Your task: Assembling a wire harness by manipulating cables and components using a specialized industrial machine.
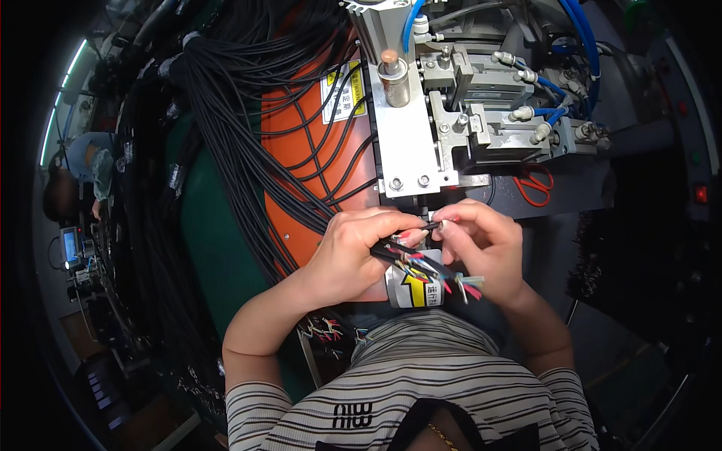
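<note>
Head view: the left hand (353,252) and right hand (477,244) meet just below a metal machine (421,113), both closed on a few black cables (402,252). The left hand grasps the cables from the left, thumb and fingers wrapped around them. The right hand pinches one cable end between thumb and forefinger, right at the foot of the machine's plate. The cables' stripped ends fan out below the hands into thin coloured wires (451,282), red, blue, green and yellow, spread over a small grey block bearing a yellow arrow label (414,289).

A large bundle of black cables (226,113) hangs from the upper left and drapes across an orange panel (301,150) and a green surface (210,233). More stripped ends (323,331) lie near the left forearm. Blue air hoses (579,37) loop over the machine at upper right, and red-handled scissors (534,184) rest just right of the plate. The person wears a striped shirt (421,376). Another person (83,173) sits far left.
</note>
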Demonstrator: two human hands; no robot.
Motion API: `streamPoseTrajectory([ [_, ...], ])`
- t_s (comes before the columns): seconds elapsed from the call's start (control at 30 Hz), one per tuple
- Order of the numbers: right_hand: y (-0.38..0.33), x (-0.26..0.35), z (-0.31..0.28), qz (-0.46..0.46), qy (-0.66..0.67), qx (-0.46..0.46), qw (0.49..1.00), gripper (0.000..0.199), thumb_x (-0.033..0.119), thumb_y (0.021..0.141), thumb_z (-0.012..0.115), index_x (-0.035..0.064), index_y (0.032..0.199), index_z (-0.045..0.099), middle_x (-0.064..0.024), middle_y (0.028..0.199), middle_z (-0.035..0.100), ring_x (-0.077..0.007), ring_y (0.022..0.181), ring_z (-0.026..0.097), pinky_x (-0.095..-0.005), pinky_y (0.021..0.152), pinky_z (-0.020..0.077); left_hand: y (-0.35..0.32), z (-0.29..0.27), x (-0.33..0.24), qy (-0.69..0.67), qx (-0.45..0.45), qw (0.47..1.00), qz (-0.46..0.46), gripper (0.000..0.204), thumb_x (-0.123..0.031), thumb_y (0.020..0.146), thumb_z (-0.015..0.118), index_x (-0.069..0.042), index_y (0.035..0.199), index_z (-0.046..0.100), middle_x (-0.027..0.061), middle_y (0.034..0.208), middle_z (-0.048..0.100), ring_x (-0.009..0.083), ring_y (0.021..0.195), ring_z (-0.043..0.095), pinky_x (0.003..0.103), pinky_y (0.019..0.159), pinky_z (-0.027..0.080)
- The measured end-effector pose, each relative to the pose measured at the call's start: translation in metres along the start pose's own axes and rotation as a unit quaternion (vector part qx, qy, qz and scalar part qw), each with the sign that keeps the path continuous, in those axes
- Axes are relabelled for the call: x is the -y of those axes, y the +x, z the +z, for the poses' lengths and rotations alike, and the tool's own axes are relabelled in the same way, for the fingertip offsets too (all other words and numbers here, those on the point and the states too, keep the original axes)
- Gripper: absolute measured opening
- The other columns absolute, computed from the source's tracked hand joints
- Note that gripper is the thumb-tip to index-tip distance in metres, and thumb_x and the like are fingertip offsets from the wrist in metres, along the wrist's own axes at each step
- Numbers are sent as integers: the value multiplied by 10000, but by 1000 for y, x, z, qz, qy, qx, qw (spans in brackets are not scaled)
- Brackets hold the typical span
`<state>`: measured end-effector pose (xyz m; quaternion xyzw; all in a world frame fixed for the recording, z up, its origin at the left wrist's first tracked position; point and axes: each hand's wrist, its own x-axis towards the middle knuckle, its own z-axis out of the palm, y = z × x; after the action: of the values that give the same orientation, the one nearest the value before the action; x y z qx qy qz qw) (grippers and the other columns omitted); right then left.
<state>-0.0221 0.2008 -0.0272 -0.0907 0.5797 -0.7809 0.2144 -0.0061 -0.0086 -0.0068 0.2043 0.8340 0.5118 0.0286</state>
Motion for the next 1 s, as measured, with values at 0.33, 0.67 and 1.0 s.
streamPoseTrajectory([
  [0.33,12,15,-13,191,177,56,964,98,24,932,591,-41,999,621,-42,775,599,-41,550,475,-184,497,377,-1,8,-8,302,-55,923,231,354,-116,727,721,40,1038,656,108,840,674,195,599,591,308,504,372],
  [0.67,2,3,-5,123,236,35,963,194,149,998,570,-28,1047,635,-29,829,643,-53,621,591,-173,529,428,2,12,-7,186,-50,969,154,208,1,785,710,13,969,614,87,674,591,214,496,550,315,460,386],
  [1.0,7,2,-20,131,299,113,938,261,144,1012,547,-65,1129,652,-113,933,695,-108,689,645,-206,586,496,1,10,-6,128,-33,984,121,128,9,845,669,29,958,613,118,708,627,245,547,611,331,496,469],
])
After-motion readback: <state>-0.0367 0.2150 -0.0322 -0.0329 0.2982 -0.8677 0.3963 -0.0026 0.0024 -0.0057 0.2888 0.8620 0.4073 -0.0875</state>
